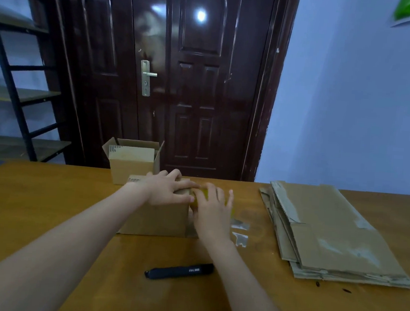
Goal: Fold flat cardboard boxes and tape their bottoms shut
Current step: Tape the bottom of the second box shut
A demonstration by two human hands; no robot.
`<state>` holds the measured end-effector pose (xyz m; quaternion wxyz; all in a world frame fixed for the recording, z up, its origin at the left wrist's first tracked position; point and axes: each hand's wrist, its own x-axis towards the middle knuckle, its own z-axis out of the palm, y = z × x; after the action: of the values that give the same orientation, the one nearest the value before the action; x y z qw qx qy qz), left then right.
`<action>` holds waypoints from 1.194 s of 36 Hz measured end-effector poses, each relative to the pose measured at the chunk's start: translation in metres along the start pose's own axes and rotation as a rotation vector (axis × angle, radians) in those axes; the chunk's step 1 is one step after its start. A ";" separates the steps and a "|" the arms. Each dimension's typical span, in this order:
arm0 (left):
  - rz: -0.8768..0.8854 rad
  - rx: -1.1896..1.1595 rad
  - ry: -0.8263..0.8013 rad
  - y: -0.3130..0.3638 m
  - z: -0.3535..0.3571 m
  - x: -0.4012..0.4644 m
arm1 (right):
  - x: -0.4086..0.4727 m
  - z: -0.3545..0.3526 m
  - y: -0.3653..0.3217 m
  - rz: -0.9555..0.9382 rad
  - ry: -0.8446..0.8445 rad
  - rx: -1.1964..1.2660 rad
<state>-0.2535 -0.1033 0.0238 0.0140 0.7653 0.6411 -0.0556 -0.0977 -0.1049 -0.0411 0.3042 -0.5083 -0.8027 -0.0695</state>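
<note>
A folded cardboard box (155, 215) stands on the wooden table (46, 203) at the middle of the view, bottom side up, its near wall facing the camera. The left hand (169, 188) lies flat across the box top with straight fingers pointing toward 3 o'clock, pressing on the flaps rather than gripping anything. At the box's right edge the right hand (213, 209) covers a yellowish tape roll (206, 194); its fingers spread over the roll, but whether they curl round it cannot be told, since the hand's back hides the grip. Just at 3 o'clock of that hand, two small scraps of clear tape (239, 230) lie on the table. Toward 11 o'clock of the box, touching or just behind it, stands an open box (131, 160) with its top flaps raised. At 6 o'clock, near the forearms, lies a black utility knife (179, 271), lengthwise from left to right. Well off at 3 o'clock sits a stack of flat cardboard boxes (328, 230), showing patches of old tape. Beyond the table at 12 o'clock is a dark door (193, 80), and at 9 o'clock a black metal shelf (12, 84).
</note>
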 end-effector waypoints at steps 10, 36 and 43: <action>0.012 -0.030 0.030 -0.006 0.005 0.000 | 0.022 -0.025 0.018 -0.006 -0.273 0.120; 0.011 -0.072 0.083 -0.005 0.007 -0.003 | 0.025 -0.007 0.020 -0.068 -0.138 -0.041; 0.013 -0.078 0.088 -0.004 0.006 -0.004 | 0.026 0.001 0.026 -0.067 -0.036 0.182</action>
<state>-0.2590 -0.1073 0.0182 0.0159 0.7700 0.6378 0.0032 -0.0834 -0.0724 -0.0323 0.3320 -0.4527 -0.8276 0.0027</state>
